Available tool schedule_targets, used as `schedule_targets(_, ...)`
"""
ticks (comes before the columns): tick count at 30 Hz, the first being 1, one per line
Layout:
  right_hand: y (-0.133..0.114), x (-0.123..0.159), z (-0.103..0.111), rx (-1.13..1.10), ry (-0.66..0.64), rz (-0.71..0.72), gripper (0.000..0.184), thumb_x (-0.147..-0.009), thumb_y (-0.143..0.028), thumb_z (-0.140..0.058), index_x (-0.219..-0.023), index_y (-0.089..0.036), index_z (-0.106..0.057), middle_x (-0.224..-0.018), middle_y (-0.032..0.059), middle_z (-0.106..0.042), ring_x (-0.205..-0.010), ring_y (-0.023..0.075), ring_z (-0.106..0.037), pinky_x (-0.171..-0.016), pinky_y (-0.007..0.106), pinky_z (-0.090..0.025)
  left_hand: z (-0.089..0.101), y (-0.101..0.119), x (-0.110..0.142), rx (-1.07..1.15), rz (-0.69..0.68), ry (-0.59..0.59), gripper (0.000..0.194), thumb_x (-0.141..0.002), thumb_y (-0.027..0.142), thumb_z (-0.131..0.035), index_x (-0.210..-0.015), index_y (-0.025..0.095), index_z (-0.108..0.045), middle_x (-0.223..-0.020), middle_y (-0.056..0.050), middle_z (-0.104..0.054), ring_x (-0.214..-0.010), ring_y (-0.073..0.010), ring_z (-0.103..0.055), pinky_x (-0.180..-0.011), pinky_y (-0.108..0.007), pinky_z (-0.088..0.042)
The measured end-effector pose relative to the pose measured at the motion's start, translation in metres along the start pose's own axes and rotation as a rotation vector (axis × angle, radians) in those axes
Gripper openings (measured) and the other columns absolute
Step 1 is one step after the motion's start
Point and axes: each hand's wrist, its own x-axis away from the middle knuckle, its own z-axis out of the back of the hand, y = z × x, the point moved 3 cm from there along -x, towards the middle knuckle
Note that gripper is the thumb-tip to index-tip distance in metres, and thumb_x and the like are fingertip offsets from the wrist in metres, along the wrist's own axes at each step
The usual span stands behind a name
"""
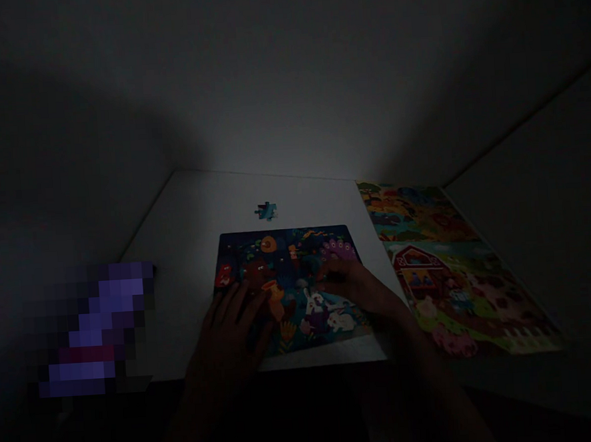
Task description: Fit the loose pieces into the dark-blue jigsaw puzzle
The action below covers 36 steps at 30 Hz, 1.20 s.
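Observation:
The scene is very dark. A colourful jigsaw puzzle [288,261] with animals on a dark blue ground lies on a small white table [186,241]. My left hand [232,331] lies flat on the puzzle's lower left part with its fingers stretched out. My right hand [344,278] rests on the puzzle's right half, fingers curled down onto the pieces; whether it holds a piece is hidden by the dark. A single loose blue puzzle piece [266,211] lies on the table beyond the puzzle.
A second, larger puzzle with a red barn and farm animals [443,272] lies to the right of the table. A blurred purple patch [96,326] sits at the left. Bare walls meet behind the table.

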Motion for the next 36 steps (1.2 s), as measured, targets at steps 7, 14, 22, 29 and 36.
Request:
schedule_targets(7,-0.002,0.008,-0.004,0.032,-0.011,0.031,0.011,-0.088,-0.032,-0.065,-0.091,-0.022,-0.069,-0.090,0.0008,-0.070,-0.084,0.0170,-0.065,-0.080,0.033,-0.051,-0.001,-0.001,-0.001,0.002,-0.005,-0.007,0.041,-0.096,0.038,-0.047,-0.129,0.018,-0.057,-0.142,-0.015,-0.051,-0.134,-0.0319,-0.045,-0.109,-0.055,-0.040)
schedule_targets(14,-0.005,0.006,-0.012,0.195,0.045,0.126,0.007,-0.090,-0.028,-0.064,-0.092,-0.023,-0.069,-0.094,0.0007,-0.072,-0.092,0.0181,-0.066,-0.095,0.039,-0.046,-0.003,-0.002,0.000,0.006,-0.006,-0.035,0.043,-0.096,0.041,-0.045,-0.133,0.019,-0.055,-0.145,-0.015,-0.049,-0.136,-0.0327,-0.042,-0.108,-0.056,-0.039)
schedule_targets(22,-0.003,0.011,-0.015,0.324,0.085,0.141,0.009,-0.090,-0.030,-0.063,-0.094,-0.025,-0.069,-0.097,0.0035,-0.071,-0.098,0.0207,-0.064,-0.090,0.037,-0.049,0.000,0.000,0.000,0.040,0.000,0.029,0.041,-0.096,0.040,-0.047,-0.130,0.020,-0.057,-0.141,-0.014,-0.054,-0.133,-0.0309,-0.046,-0.110,-0.054,-0.038)
schedule_targets(29,-0.002,0.022,-0.028,0.458,0.232,0.220,0.012,-0.092,-0.027,-0.059,-0.099,-0.026,-0.069,-0.105,0.0048,-0.072,-0.101,0.0214,-0.065,-0.101,0.046,-0.045,-0.001,0.000,0.002,0.036,0.016,0.049,0.041,-0.095,0.040,-0.048,-0.132,0.023,-0.056,-0.147,-0.012,-0.048,-0.137,-0.0299,-0.042,-0.111,-0.053,-0.037)
schedule_targets(36,-0.005,0.034,-0.035,0.613,0.309,0.210,0.014,-0.093,-0.026,-0.059,-0.101,-0.026,-0.070,-0.119,0.0051,-0.069,-0.113,0.0229,-0.061,-0.103,0.046,-0.044,-0.001,0.000,0.002,0.040,0.005,0.048,0.043,-0.096,0.040,-0.048,-0.133,0.021,-0.055,-0.146,-0.014,-0.048,-0.136,-0.0309,-0.043,-0.110,-0.054,-0.038)
